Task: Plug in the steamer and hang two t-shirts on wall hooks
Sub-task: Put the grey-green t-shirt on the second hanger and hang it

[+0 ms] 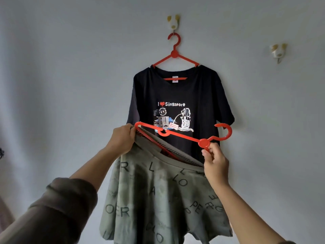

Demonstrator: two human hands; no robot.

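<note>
A black t-shirt with a Singapore print hangs on a red hanger from a dog-shaped wall hook. In front of it I hold a pale green t-shirt with dark letters, its neck opening facing up. A second red hanger lies tilted across that opening, one arm partly inside the shirt. My left hand grips the collar at the hanger's left end. My right hand pinches the hanger just below its round neck, also touching the collar's right side.
A second dog-shaped wall hook sits bare on the pale wall to the upper right of the black shirt. The wall to the left of the shirts is plain. The steamer is out of view.
</note>
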